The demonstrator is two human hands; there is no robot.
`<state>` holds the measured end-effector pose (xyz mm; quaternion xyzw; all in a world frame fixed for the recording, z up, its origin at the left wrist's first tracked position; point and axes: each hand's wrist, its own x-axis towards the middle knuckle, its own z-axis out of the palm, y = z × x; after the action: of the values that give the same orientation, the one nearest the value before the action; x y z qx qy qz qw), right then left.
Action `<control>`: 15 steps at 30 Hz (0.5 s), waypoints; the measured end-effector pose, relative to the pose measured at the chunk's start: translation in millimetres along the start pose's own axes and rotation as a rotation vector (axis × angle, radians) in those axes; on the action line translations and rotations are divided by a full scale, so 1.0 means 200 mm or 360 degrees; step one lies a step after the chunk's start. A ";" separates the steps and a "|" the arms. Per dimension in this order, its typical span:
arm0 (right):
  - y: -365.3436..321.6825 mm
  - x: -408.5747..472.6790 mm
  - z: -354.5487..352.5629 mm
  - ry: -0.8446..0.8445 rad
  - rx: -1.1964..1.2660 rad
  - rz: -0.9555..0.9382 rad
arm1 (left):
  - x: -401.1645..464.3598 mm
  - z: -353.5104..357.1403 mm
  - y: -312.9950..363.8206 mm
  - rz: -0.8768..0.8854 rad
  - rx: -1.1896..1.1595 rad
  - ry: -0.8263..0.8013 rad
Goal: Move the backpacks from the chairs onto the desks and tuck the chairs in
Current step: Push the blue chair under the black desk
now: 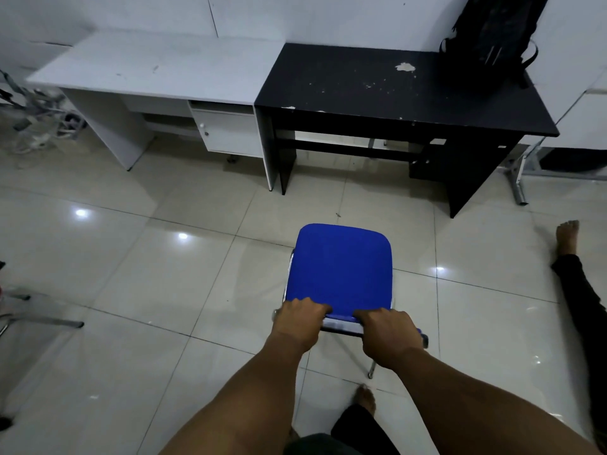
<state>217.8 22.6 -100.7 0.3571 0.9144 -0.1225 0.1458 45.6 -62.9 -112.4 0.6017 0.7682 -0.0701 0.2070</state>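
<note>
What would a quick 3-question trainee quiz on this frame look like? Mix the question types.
1. True or false: the black backpack already sits on the black desk.
2. Multiple choice: what do the left hand and right hand hold? A) a desk drawer B) the backrest of the blue chair C) a backpack strap
3. Fill in: the blue chair stands on the tiled floor, not yet tucked under the ____ desk straight ahead of it.

Key: 1 true; 2 B; 3 black
</note>
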 end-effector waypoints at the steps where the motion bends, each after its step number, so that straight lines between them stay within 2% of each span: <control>1: 0.02 0.01 -0.01 0.0014 0.0037 -0.0007 | 0.01 -0.01 0.00 -0.0008 -0.0006 0.0002; 8: 0.02 0.05 -0.02 0.0023 -0.0001 0.0146 | 0.07 -0.05 -0.02 -0.0024 -0.0009 -0.0011; 11: 0.07 0.07 -0.03 0.0008 0.0095 0.0005 | 0.09 -0.06 -0.03 -0.0028 0.0037 0.0003; 15: 0.12 0.12 -0.05 0.0011 0.0015 -0.0071 | 0.13 -0.08 -0.04 -0.0028 0.0041 0.0009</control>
<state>215.8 58.6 -102.1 0.3376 0.9221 -0.1290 0.1382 29.9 -35.8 -108.7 0.5979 0.7730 -0.0802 0.1964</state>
